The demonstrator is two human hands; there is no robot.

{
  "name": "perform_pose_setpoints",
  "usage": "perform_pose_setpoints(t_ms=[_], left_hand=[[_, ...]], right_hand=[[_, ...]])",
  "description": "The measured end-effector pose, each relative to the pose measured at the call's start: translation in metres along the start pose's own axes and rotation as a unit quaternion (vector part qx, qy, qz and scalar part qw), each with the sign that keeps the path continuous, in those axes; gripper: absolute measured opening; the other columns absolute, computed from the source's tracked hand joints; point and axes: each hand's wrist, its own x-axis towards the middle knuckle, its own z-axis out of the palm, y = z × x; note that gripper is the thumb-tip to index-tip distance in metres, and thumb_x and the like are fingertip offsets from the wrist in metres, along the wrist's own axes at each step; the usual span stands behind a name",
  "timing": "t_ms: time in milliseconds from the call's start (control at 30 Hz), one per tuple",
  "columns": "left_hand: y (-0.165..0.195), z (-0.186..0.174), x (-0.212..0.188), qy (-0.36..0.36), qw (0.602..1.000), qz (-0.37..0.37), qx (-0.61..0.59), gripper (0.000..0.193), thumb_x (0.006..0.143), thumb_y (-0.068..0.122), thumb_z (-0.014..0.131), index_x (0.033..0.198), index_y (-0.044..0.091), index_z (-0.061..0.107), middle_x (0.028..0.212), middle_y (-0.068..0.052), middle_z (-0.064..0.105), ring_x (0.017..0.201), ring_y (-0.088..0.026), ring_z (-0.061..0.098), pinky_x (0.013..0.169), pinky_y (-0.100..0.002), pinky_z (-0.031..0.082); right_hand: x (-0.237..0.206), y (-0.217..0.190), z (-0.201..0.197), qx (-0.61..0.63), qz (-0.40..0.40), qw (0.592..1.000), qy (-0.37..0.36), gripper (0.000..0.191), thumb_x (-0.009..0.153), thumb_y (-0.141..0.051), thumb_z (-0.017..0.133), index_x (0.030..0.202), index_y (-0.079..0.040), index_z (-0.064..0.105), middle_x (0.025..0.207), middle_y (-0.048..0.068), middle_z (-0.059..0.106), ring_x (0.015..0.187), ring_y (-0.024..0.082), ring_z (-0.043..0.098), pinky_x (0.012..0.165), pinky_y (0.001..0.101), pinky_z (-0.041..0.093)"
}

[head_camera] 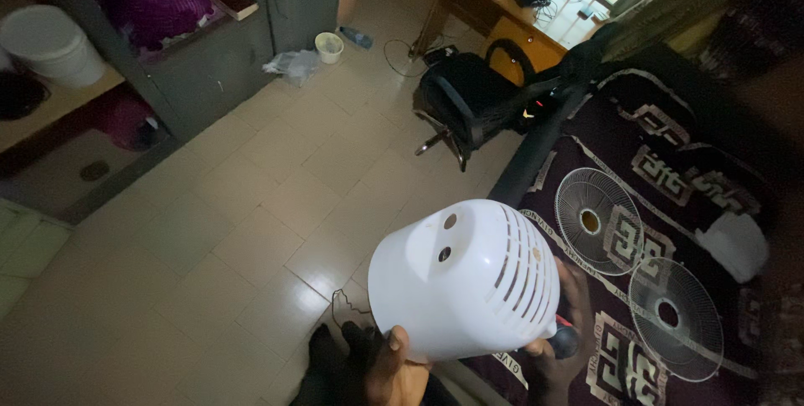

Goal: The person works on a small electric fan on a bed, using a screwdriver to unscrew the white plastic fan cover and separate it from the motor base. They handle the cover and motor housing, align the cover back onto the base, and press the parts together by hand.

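Near the bottom edge, the left hand (394,368) grips the rim of a white domed plastic fan motor cover (465,284) with slotted vents, thumb pressed on it; the right hand (557,322) cups its right side, fingers curled. It looks mid-inspection, held above the tiled floor. Right, two round wire fan grilles (599,222) lie on the patterned maroon bedspread (670,146). Far left, a white bucket (50,41) on a shelf, contents hidden.
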Motion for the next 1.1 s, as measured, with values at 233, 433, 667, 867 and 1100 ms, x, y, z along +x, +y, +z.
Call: perform_pose_setpoints(t_ms=[233, 433, 667, 867, 1100], left_hand=[[-0.019, -0.04, 0.019, -0.046, 0.999, -0.005, -0.004, 0.092, 0.078, 0.048, 0.072, 0.147, -0.002, 0.037, 0.131, -0.019, 0.057, 0.114, -0.029, 0.059, 0.093, -0.047, 0.051], [-0.038, -0.076, 0.037, -0.078, 0.997, -0.019, -0.002, 0.096, 0.08, 0.055, 0.072, 0.146, -0.007, 0.037, 0.13, -0.021, 0.056, 0.113, -0.03, 0.059, 0.091, -0.047, 0.052], [-0.07, -0.149, 0.074, -0.139, 0.987, -0.048, 0.06, 0.102, 0.082, 0.062, 0.072, 0.145, -0.012, 0.037, 0.129, -0.024, 0.055, 0.112, -0.031, 0.058, 0.09, -0.047, 0.053], [-0.075, -0.167, 0.103, -0.196, 0.955, -0.041, 0.22, 0.111, 0.081, 0.072, 0.069, 0.145, -0.012, 0.035, 0.131, -0.025, 0.054, 0.114, -0.032, 0.058, 0.092, -0.049, 0.053], [-0.039, -0.095, 0.04, -0.105, 0.993, -0.048, 0.037, 0.105, 0.081, 0.062, 0.071, 0.149, -0.006, 0.03, 0.141, -0.022, 0.05, 0.127, -0.033, 0.051, 0.104, -0.052, 0.045]], right_hand=[[-0.004, -0.003, 0.002, 0.011, 0.012, 1.0, 0.013, 0.107, 0.085, -0.082, 0.066, 0.143, 0.007, 0.055, 0.134, 0.019, 0.06, 0.122, 0.027, 0.064, 0.104, 0.0388, 0.054], [-0.007, -0.002, 0.002, 0.019, 0.049, 0.998, 0.035, 0.113, 0.081, -0.086, 0.065, 0.144, 0.007, 0.053, 0.132, 0.019, 0.058, 0.123, 0.028, 0.064, 0.102, 0.0405, 0.056], [-0.006, -0.011, 0.003, -0.008, 0.036, 0.999, 0.035, 0.114, 0.083, -0.088, 0.061, 0.143, 0.009, 0.054, 0.133, 0.019, 0.059, 0.123, 0.027, 0.062, 0.106, 0.0397, 0.053], [-0.002, -0.02, 0.004, 0.002, 0.054, 0.998, 0.027, 0.114, 0.084, -0.087, 0.059, 0.144, 0.01, 0.052, 0.131, 0.018, 0.057, 0.122, 0.026, 0.062, 0.104, 0.0385, 0.053], [-0.003, -0.023, 0.003, -0.003, 0.037, 0.999, 0.024, 0.114, 0.088, -0.088, 0.053, 0.147, 0.01, 0.047, 0.133, 0.017, 0.055, 0.121, 0.024, 0.063, 0.103, 0.0386, 0.056]])
